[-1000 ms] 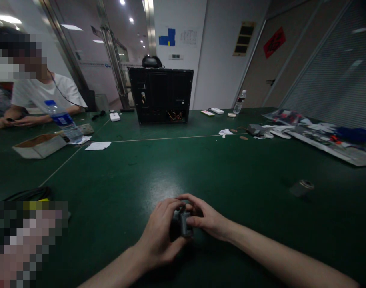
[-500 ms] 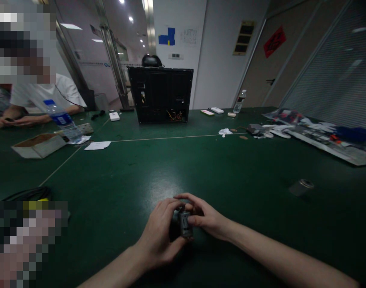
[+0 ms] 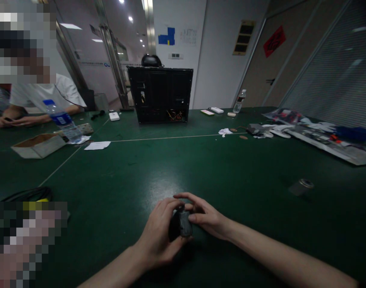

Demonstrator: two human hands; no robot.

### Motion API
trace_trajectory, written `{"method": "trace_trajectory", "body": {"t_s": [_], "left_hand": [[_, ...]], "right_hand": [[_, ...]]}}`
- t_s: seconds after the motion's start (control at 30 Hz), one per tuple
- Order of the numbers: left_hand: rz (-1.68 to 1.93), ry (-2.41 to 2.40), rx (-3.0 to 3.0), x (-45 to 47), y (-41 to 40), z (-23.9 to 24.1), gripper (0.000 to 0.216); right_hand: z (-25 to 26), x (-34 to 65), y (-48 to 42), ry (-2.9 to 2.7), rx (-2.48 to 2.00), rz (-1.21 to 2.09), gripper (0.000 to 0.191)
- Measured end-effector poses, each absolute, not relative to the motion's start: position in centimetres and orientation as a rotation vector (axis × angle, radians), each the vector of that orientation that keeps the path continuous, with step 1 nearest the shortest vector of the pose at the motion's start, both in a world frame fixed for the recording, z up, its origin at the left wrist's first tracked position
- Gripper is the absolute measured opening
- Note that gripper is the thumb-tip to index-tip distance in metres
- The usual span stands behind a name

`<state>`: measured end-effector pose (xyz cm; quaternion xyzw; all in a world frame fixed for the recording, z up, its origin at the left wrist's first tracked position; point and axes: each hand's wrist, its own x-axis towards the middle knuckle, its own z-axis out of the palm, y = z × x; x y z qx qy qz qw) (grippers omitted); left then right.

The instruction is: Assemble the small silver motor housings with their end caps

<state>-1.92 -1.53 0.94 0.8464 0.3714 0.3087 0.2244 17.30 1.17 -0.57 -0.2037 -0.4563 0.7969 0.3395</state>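
Both of my hands meet low in the middle of the green table. My left hand wraps its fingers round a small dark grey cylinder, like a little motor. My right hand pinches the same cylinder from the right, thumb on its side and fingers curled over its top. A second small grey cylinder lies apart on the table to the right, out of reach of either hand.
A black computer case stands at the table's far middle. A water bottle and a cardboard box are at the left, near a seated person in a white shirt. Bags and boards cover the right side. A black cable lies at the left.
The cylinder has turned slightly in my fingers, and now shows a darker side. My hands stay in the same place.
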Motion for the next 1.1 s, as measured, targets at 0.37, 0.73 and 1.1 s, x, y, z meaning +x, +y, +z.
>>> {"method": "trace_trajectory", "body": {"t_s": [0.37,0.73,1.1], "left_hand": [[0.845,1.005,2.337,-2.0,-1.6,1.1,0.06],[0.872,1.018,2.341,-2.0,-1.7,1.1,0.057],[0.872,0.986,2.352,-2.1,-1.6,1.2,0.059]], "right_hand": [[-1.6,17.1,1.4,-1.272,-0.602,1.997,0.062],[-0.9,17.3,1.2,-1.218,-0.529,2.052,0.06],[-1.1,17.2,1.3,-1.329,-0.671,1.949,0.062]]}}
